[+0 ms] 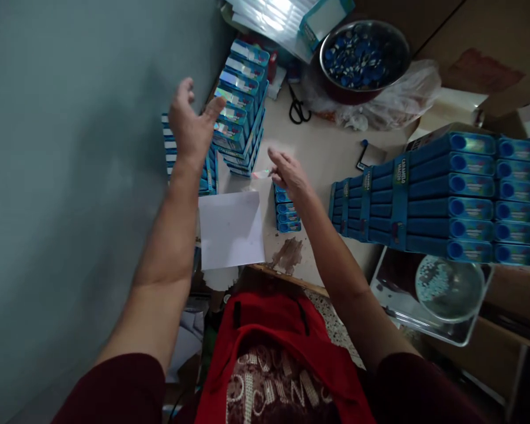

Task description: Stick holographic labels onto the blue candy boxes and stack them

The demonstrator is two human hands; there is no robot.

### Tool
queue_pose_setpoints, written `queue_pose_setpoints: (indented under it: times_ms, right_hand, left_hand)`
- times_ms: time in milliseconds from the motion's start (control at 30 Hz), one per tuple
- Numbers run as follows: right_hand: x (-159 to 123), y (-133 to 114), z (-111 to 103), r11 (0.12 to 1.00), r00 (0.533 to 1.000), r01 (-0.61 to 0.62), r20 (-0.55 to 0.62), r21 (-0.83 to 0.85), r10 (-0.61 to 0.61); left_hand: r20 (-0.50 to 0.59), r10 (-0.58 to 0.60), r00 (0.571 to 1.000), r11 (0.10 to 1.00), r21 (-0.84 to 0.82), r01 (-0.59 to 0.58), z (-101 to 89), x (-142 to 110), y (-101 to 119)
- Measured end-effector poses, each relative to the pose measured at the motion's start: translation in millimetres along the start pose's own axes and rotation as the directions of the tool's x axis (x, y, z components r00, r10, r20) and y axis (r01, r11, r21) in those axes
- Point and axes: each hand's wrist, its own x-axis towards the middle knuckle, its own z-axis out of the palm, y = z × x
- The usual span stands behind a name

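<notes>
The tall stack of blue boxes [242,112] stands at 11 o'clock in view; the step in hand looks like handling these boxes, and the next move would seem to call for a steady, light touch; at the stack's 9 o'clock the left hand [194,129] has thumb and fingers apart, holding nothing visible, contact unclear; towards 5 o'clock the right hand [290,176] has a small shiny piece [260,174] by its fingertips, whether pinched I cannot tell; white sheet [232,229] at 6 o'clock.

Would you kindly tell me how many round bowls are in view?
2: a metal-rimmed bowl of blue pieces at upper right, near the scissors, and a second bowl of pale pieces in the tray at lower right. Others may be hidden.
</notes>
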Motion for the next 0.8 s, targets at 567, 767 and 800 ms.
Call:
queue_pose_setpoints:
  times_ms: [567,767,800]
  right_hand:
    - [-67,40,-53,0.991,0.99,-0.131,-0.045,0.033,0.132]
    - [-53,71,-58,0.977,0.953,-0.058,-0.302,-0.206,-0.007]
    - [-46,76,-59,0.968,0.939,-0.058,-0.342,-0.245,-0.031]
  left_hand:
    - [0.615,-0.636,0.467,0.146,-0.498,0.855,17.4,-231,64]
    - [0.441,-0.652,0.616,0.434,-0.449,0.781,41.3,-237,55]
    - [0.421,-0.648,0.635,0.475,-0.428,0.769,48.6,-236,51]
